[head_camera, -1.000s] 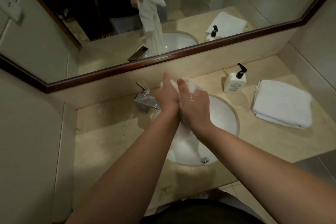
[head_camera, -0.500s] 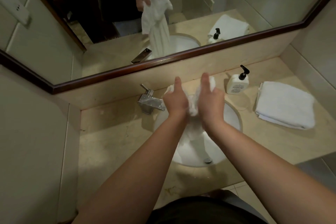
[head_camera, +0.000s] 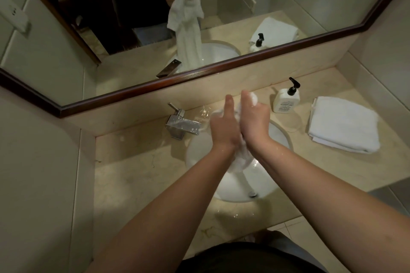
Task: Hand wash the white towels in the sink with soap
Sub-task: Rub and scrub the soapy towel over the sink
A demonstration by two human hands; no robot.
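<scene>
A wet white towel [head_camera: 239, 163] hangs bunched over the round white sink [head_camera: 194, 150], its lower end trailing into the basin. My left hand [head_camera: 223, 127] and my right hand [head_camera: 254, 123] press its upper part between their palms, fingers pointing up and fairly straight. A bit of towel shows at the right fingertips. Both wrists are wet. A white soap bottle [head_camera: 285, 102] with a black pump stands right of the sink. A second white towel [head_camera: 343, 125] lies folded and dry on the counter at the far right.
A chrome faucet [head_camera: 180, 126] sits at the sink's back left, close to my left hand. The beige stone counter [head_camera: 133, 173] has water drops near the sink. A wood-framed mirror [head_camera: 199, 73] runs along the back wall.
Both hands have slid against each other on the towel and risen slightly. The fingers have straightened upward, and the towel hangs longer into the basin.
</scene>
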